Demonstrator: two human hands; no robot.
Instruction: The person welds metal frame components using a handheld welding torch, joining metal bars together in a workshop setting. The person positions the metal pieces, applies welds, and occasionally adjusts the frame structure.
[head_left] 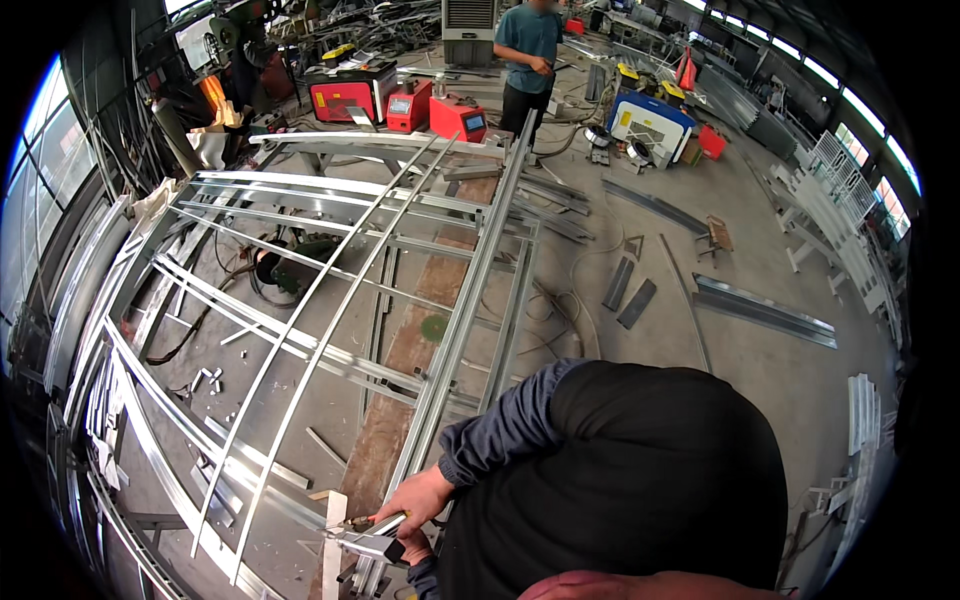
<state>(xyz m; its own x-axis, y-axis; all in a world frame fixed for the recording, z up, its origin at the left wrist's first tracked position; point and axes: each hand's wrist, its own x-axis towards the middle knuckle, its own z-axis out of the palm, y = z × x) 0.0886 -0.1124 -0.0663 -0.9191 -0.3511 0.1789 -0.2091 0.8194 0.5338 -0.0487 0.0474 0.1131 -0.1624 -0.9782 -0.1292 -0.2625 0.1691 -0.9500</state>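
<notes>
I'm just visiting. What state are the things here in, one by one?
Upper bare hand: at a silver metal piece, exact grip unclear
Lower bare hand: just below it, partly hidden
Metal frame: open lattice
Two thin strips: lying across the frame
Brown board: under the frame, stained
Blue-and-white machine: upright; on or off, can't tell
Person in teal shirt: standing

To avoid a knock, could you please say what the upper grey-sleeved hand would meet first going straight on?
Probably the pale strip to the left of the upper hand, though depth is unclear.
</notes>
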